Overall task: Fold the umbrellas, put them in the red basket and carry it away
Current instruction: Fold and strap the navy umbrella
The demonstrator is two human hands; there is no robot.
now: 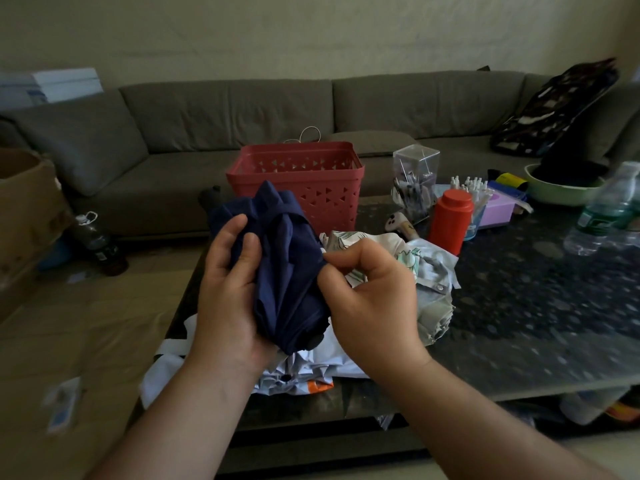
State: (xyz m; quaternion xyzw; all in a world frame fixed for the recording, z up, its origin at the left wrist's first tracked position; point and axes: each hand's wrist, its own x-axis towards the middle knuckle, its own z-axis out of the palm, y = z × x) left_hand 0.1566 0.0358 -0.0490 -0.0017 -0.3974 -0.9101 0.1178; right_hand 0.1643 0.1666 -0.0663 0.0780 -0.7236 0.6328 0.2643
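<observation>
Both hands are on the navy umbrella [287, 268], held up over the near edge of the dark speckled coffee table [540, 306]. The left hand [230, 289] is wrapped around its left side, fingers curled into the gathered cloth, with the umbrella's lower end sitting in the palm. The right hand [372, 292] is pinching the cloth on the right side between thumb and fingers, so both hands have a proper hold on it. The canopy is bunched up and pleated, not rolled tight.

The red basket [304, 181] sits on the far side of the table, right behind the navy umbrella, upright. I can't see the bottom from here, but nothing sticks up over the rim.

Just past the right hand there's a pale printed umbrella [415, 268] lying crumpled on the table, greyish with some green pattern. Below the hands is a white umbrella [311, 362] with a bit of orange, hanging over the table's near edge.

To the right of the basket: a red bottle [450, 220] standing upright, a clear plastic box [415, 171] with pens in it, a purple box [498, 211], a green bowl [561, 194] and a plastic water bottle [609, 206] at the far right. A grey sofa [242, 112] runs along the back wall.
</observation>
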